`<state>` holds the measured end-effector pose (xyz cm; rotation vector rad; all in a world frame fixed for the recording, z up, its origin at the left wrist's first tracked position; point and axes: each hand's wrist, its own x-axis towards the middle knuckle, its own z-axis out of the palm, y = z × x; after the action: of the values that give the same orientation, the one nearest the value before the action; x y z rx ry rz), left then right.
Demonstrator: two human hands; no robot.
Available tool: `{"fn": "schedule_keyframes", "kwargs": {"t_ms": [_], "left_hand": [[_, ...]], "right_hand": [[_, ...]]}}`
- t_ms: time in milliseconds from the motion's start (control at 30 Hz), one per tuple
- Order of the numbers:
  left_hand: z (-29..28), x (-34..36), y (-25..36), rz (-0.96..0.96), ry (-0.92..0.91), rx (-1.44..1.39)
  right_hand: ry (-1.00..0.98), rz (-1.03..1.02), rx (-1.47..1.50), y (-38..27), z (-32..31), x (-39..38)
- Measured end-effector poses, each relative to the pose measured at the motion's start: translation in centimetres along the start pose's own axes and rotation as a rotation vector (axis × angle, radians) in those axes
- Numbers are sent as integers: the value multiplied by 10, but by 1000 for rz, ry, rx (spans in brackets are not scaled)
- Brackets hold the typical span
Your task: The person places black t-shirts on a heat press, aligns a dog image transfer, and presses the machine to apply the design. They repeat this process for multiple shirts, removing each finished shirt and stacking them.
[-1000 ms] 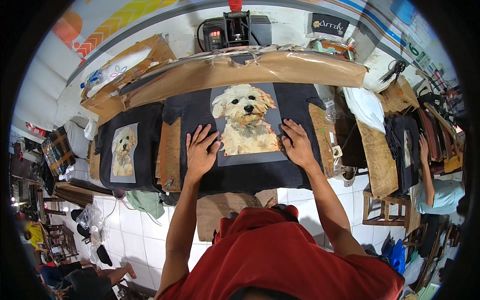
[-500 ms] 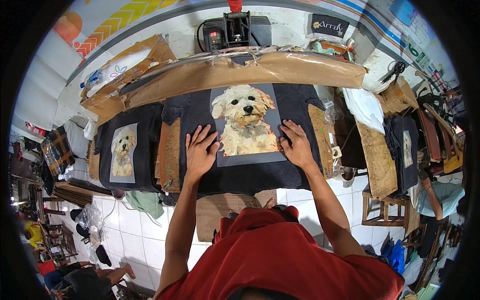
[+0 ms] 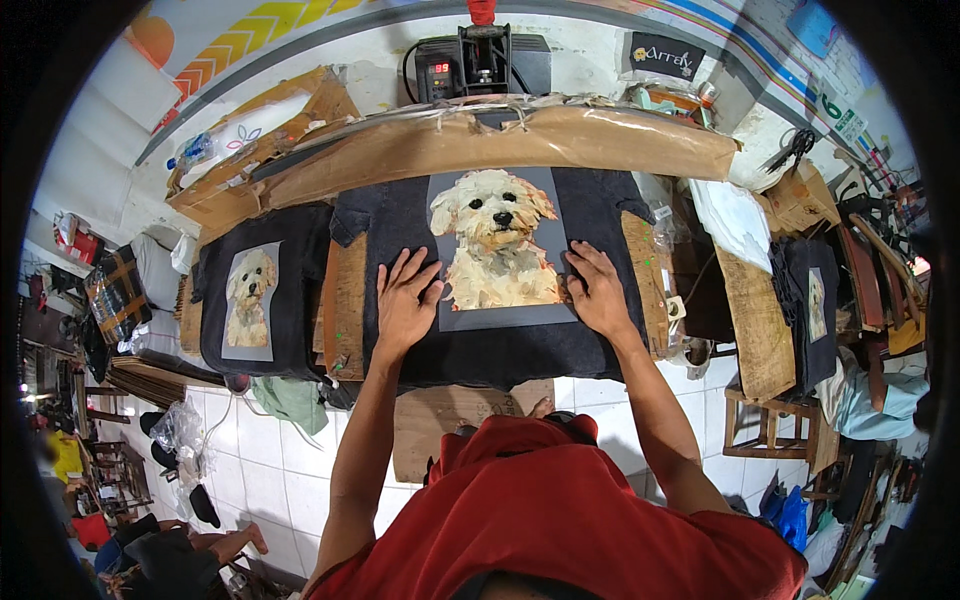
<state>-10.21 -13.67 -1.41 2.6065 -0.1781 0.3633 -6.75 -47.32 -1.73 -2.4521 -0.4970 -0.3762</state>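
Note:
A dark T-shirt (image 3: 480, 352) is spread flat before me. On its middle lies a grey translucent film sheet (image 3: 505, 318) bearing a picture of a cream, curly-haired dog (image 3: 500, 240). My left hand (image 3: 408, 300) rests palm down on the shirt at the sheet's left edge, fingers spread. Opposite it, my right hand (image 3: 600, 290) lies flat with fingers stretched out, its fingertips by the sheet's right edge. Neither hand grips anything. Just beyond the shirt is a heat press platen wrapped in brown paper (image 3: 500, 140).
A second dark shirt (image 3: 215, 320) with a dog film sheet lies to the left, another (image 3: 795, 285) to the right. Wooden boards (image 3: 346, 315) flank my shirt. Behind stands a control box with a lit display (image 3: 438, 70). At far right a person in light blue (image 3: 880, 400) is partly visible.
My hands keep practically the same place on the shirt and film sheet. The whole view has shifted slightly. The display digits differ, and the person at far right has moved an arm.

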Motion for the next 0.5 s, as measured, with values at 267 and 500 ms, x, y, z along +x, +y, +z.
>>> {"fn": "schedule_keyframes", "kwargs": {"t_ms": [267,500], "left_hand": [[-51,-20,-46,-268,274,-581],[-165,-89,-145,-543,772,-607]], "right_hand": [[380,402,310,62,-58,-11],[751,-80,-350,92,-357,124]]}}
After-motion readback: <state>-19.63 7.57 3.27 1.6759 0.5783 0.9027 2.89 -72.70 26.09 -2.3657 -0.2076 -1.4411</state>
